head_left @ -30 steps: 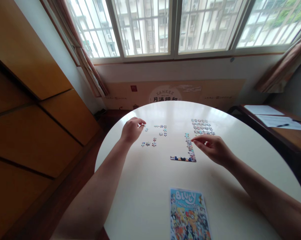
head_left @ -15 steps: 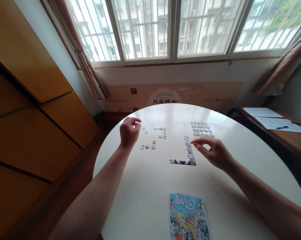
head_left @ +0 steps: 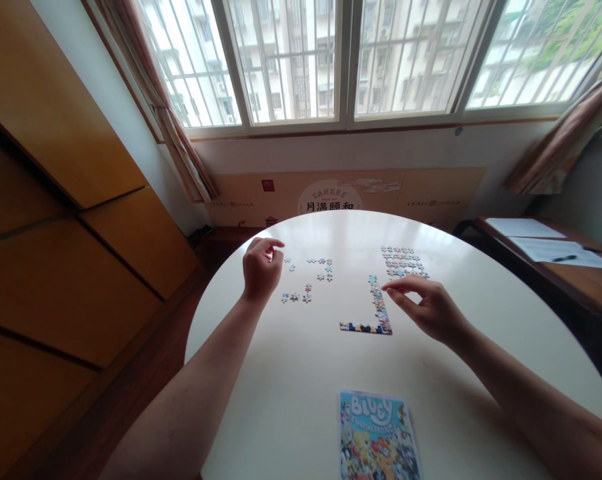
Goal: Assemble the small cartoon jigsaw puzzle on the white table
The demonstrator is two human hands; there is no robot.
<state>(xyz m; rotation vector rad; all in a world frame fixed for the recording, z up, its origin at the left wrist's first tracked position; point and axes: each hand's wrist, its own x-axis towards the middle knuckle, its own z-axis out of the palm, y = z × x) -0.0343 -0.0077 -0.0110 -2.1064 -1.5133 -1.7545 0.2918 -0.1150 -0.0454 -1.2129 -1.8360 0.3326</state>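
My left hand (head_left: 263,268) hovers at the left of the loose puzzle pieces (head_left: 325,269), its fingers loosely curled and the index finger held apart from the thumb. Nothing shows in it. On the right, my right hand (head_left: 428,305) pinches thumb and index fingertip together at the right edge of the joined puzzle strip (head_left: 381,307). Whatever lies between those fingertips is too small to make out. The strip forms an L, with a bottom row and a right column. Behind my right hand lie rows of loose jigsaw pieces (head_left: 399,257), partly hidden by it.
A colourful Bluey picture sheet (head_left: 378,433) lies near me on the round white table (head_left: 281,373). To the right, a wooden side table (head_left: 588,273) holds papers (head_left: 555,251) and a dark pen. A wooden cabinet (head_left: 55,280) stands at the left, and barred windows are beyond.
The view has shifted very slightly. My left hand's index finger has lifted a little from the thumb; my right hand stays at the strip's edge. The pieces look unmoved.
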